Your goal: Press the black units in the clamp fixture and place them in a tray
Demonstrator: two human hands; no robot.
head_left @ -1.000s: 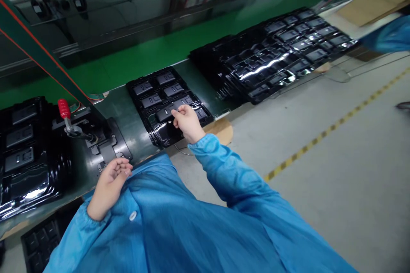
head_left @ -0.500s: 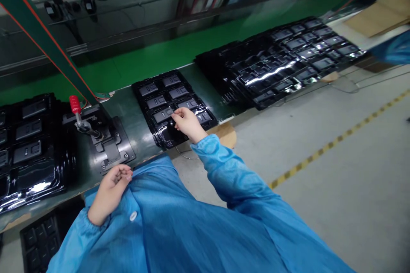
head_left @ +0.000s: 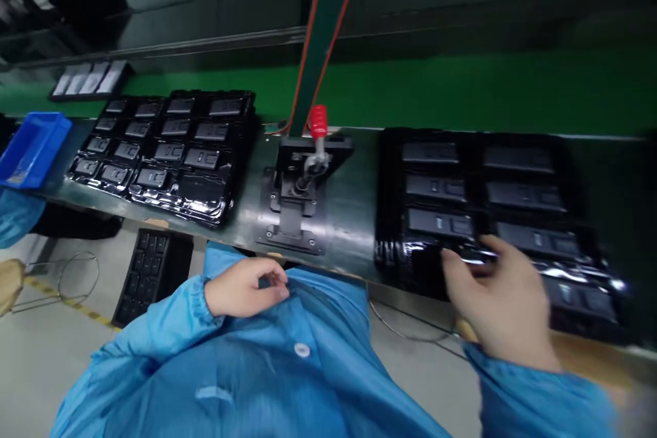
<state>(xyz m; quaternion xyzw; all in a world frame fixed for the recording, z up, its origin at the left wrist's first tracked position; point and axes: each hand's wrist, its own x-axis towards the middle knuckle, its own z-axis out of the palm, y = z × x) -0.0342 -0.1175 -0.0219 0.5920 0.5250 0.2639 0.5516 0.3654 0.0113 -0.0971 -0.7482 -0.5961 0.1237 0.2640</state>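
My left hand rests by the bench's front edge against my blue coat, fingers loosely curled, thumb apart from them, nothing visible in it. My right hand, slightly blurred, reaches over the front of a black plastic tray at the right. Its thumb and forefinger are spread, and I see no part between them. Flat black plastic parts lie in two columns in this tray; the front left pocket holds none. Between my hands stands a black clamp fixture with a red-tipped toggle lever.
Two more black trays with similar parts lie left of the fixture. Beyond them are a blue bin and white-topped items. A green post rises behind the fixture. Below the bench is a dark crate.
My view has swung left, bringing the fixture to the middle. My right hand has gone from a pinch at a part in the tray to spread fingers. My left hand stays loosely curled.
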